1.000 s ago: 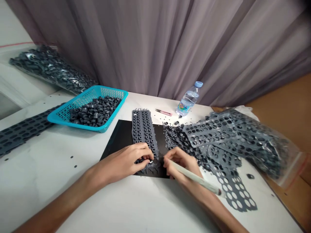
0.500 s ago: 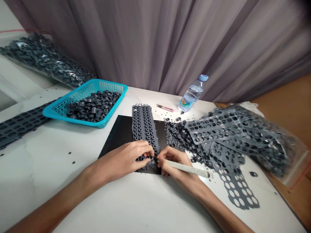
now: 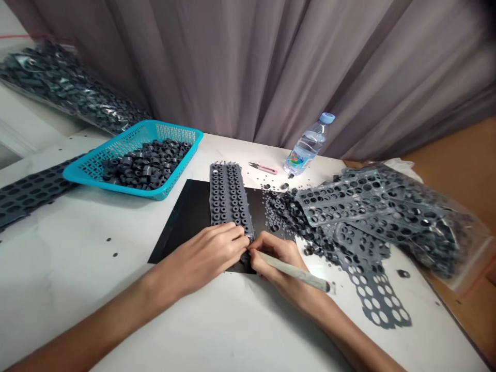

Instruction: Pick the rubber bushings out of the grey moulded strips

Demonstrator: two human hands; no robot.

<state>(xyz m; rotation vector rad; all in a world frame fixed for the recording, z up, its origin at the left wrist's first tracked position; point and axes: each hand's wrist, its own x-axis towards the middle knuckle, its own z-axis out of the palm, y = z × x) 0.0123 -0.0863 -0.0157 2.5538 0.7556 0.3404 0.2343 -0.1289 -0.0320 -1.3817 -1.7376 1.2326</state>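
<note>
A dark grey moulded sheet with rows of ring-shaped parts lies lengthwise on a black mat. My left hand is closed over the near end of this sheet, fingers curled and hiding that end. Just to its right, my right hand grips a pen-like tool with a pale wrapped handle. The tool's tip points at the sheet's near right corner, by my left fingertips. Both hands hide the tip itself, so its contact cannot be made out.
A blue basket of grey rings stands left, a filled plastic bag behind it. Pink-handled thread snips and a water bottle lie beyond the mat. Loose rings and punched sheets pile up right, beside another bag.
My left fingers have shifted along the sheet's near end and now cover more of it. My right hand stays close by with the tool. The view has tilted slightly.
</note>
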